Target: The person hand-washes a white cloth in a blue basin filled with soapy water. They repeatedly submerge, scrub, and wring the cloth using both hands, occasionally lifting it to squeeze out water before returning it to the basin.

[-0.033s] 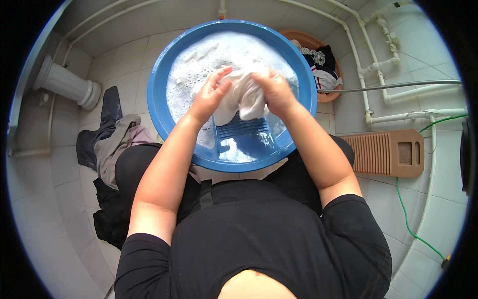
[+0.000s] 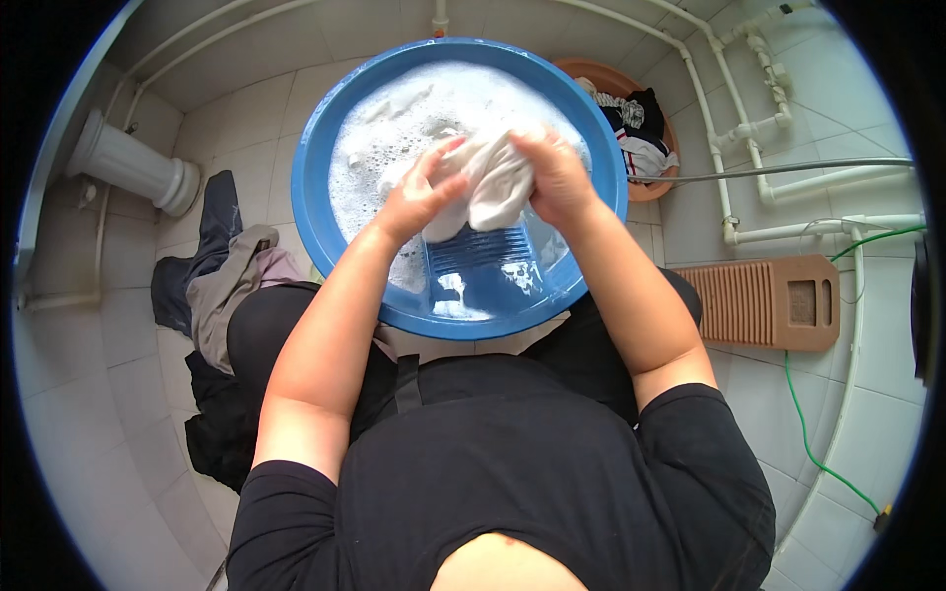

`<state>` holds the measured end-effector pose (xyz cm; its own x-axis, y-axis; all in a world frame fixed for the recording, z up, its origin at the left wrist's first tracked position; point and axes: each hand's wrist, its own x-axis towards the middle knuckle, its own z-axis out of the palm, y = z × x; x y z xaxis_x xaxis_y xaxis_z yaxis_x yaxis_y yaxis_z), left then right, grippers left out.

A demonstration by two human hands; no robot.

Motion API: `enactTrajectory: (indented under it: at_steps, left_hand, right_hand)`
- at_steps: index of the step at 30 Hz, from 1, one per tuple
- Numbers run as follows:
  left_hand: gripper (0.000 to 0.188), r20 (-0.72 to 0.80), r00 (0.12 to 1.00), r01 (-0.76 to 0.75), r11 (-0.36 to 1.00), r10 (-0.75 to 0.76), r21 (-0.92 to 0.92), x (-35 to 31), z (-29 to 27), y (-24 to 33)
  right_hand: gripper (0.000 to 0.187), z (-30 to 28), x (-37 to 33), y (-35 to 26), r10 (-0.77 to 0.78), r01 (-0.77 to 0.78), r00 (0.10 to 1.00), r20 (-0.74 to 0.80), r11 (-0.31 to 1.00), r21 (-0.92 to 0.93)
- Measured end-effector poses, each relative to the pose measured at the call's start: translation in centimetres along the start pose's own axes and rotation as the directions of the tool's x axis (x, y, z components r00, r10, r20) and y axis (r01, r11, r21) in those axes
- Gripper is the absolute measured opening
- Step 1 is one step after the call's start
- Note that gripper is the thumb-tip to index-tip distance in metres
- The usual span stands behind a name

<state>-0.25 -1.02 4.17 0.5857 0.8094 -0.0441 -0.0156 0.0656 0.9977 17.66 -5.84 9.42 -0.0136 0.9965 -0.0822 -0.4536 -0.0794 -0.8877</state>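
Observation:
A wet, bunched white cloth (image 2: 498,187) is held over the blue basin (image 2: 310,212), just above the suds. My right hand (image 2: 560,182) is closed on its right side, fingers wrapped over the top. At the cloth's left edge is my left hand (image 2: 419,202), thumb and fingers spread apart and touching the fabric. A lower fold hangs near the top of the ridged blue washboard (image 2: 483,258) inside the basin. White foam (image 2: 384,128) covers most of the water. What kind of garment the cloth is cannot be made out.
A brown washboard (image 2: 764,303) lies to the right. Behind the basin on that side, an orange tub (image 2: 665,185) holds clothes. Dark and grey clothes (image 2: 222,286) lie on the tiles at left. White pipes (image 2: 724,167) and a green cord (image 2: 813,448) run along the right.
The white cloth has bunched and lifted slightly, uncovering more of the basin's ridges. My right hand has turned a little around it; my left hand has barely shifted.

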Motion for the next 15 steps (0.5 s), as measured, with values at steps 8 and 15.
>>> enactTrajectory:
  at_steps: [8, 15]
  left_hand:
    - [0.064, -0.094, 0.995, 0.066, 0.488, 0.033, 0.871, 0.3, -2.7, -4.5]
    - [0.034, -0.225, 0.964, 0.114, 0.983, -0.144, -0.142, 0.9, -2.7, -0.4]
  right_hand:
    - [0.042, -1.9, -0.7, -6.7, -0.21, 0.151, 0.97, 0.122, 0.915, 0.374]
    - [0.031, -8.5, 0.5, -4.1, 0.072, -0.123, 0.988, -0.137, 0.903, -0.411]
